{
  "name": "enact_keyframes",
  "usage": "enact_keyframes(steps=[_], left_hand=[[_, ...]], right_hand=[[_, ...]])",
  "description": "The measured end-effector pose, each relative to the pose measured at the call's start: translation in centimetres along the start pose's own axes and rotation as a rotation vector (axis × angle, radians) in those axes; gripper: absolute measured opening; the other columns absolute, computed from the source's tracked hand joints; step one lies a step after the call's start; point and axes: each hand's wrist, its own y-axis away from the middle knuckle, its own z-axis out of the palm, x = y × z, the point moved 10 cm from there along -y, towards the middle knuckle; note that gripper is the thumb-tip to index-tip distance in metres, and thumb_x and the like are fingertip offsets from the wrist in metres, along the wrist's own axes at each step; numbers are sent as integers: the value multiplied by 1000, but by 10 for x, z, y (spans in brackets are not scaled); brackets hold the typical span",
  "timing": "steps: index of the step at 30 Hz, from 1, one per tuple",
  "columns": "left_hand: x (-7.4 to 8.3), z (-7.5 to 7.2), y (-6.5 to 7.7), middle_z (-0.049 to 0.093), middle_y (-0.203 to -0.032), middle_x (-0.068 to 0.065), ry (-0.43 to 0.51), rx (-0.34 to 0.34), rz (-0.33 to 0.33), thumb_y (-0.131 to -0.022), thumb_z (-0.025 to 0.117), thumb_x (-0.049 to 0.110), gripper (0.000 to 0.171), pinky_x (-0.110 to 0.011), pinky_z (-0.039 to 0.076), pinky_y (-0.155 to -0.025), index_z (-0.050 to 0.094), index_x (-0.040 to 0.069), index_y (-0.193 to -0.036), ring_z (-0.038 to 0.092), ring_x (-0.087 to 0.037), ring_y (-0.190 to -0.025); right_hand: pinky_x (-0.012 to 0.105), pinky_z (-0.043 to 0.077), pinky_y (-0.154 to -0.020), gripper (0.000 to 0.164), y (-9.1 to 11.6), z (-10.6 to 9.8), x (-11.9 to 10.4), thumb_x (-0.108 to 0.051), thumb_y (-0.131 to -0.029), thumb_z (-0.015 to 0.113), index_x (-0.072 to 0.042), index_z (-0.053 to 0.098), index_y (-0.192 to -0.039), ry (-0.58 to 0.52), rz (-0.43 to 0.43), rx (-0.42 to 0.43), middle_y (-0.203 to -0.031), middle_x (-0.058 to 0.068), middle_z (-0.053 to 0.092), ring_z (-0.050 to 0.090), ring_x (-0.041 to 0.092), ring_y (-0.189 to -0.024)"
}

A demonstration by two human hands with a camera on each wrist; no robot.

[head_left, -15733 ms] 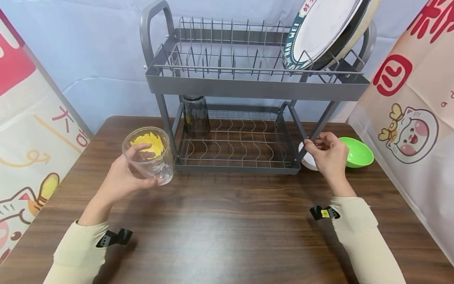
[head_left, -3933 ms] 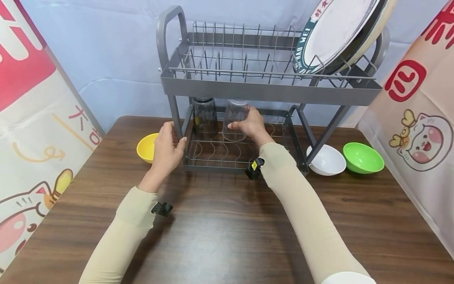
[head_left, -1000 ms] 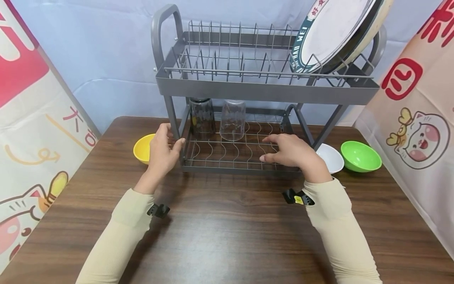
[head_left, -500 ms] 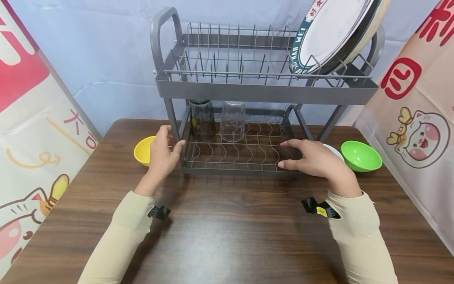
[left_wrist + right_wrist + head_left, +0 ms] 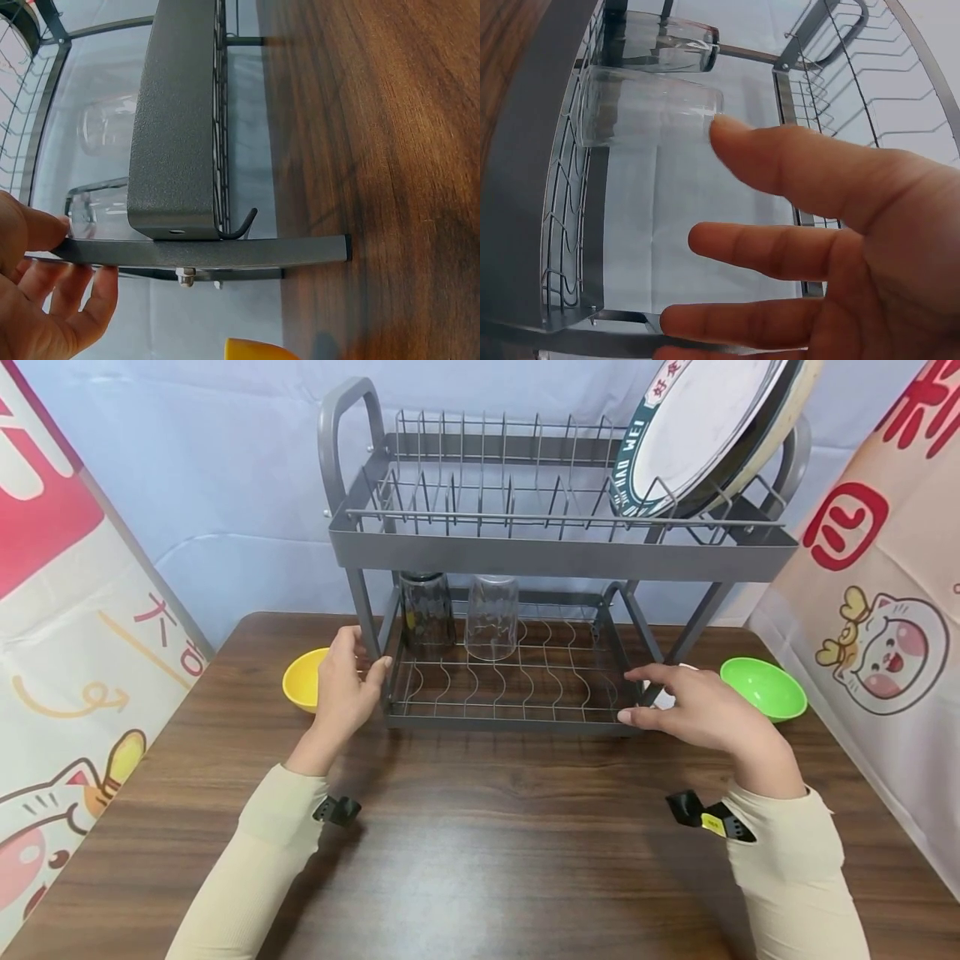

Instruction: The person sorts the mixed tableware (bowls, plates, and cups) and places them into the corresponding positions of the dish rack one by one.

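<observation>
With two cups [image 5: 492,618] in the rack [image 5: 540,557] at twelve o'clock, the left hand [image 5: 343,681] grips its nine-o'clock leg [image 5: 361,607], maybe to steady it, and the empty, spread right hand [image 5: 705,708] at four likely must grip next.

One rack [image 5: 562,558] with two tiers, an upper tier [image 5: 465,553] and a lower tier [image 5: 510,723]; two glasses, one dark glass [image 5: 428,618] and one clear glass [image 5: 492,620]; three bowls, a yellow bowl [image 5: 302,680], a white bowl [image 5: 663,698] and a green bowl [image 5: 763,687]; at least two dishes [image 5: 693,435], overlapping, so their exact number cannot be told; two hands, one left hand [image 5: 347,683] and one right hand [image 5: 701,706]; two sleeves, a left sleeve [image 5: 240,860] and a right sleeve [image 5: 795,860]; one table [image 5: 495,827]; two cat drawings, one left cat [image 5: 67,827] and one right cat [image 5: 881,647].
</observation>
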Motion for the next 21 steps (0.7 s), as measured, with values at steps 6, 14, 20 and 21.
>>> enact_keyframes(steps=[6,14,20,21], left_hand=[[0,-1,0,54,-93,-17,-2,11,3,-82,67,-3,33,-41,51,-72,49,-4,-109,59,-30,-82],[0,-1,0,54,-93,-16,-8,23,6,-82,67,-2,33,-41,51,-73,49,-3,-109,58,-29,-82],[0,0,1,54,-94,-17,-9,26,-1,-82,67,-2,33,-42,51,-73,49,-3,-109,59,-30,-83],[0,0,1,54,-94,-18,-10,26,-1,-82,67,-3,33,-42,51,-73,49,-3,-109,59,-30,-84]], right_hand=[[54,43,-82,56,6,-7,10,-39,-84,67,4,55,-120,-59,-4,33,-111,26,58,55,40,-101],[50,46,-73,62,11,-13,36,-41,-83,67,10,53,-116,-77,122,26,-102,27,60,56,38,-92],[55,43,-76,81,10,-21,53,-51,-84,62,11,37,-130,-118,253,122,-117,34,50,49,47,-105],[56,43,-77,83,9,-22,54,-51,-83,62,11,34,-132,-134,257,155,-117,34,49,49,47,-106]])
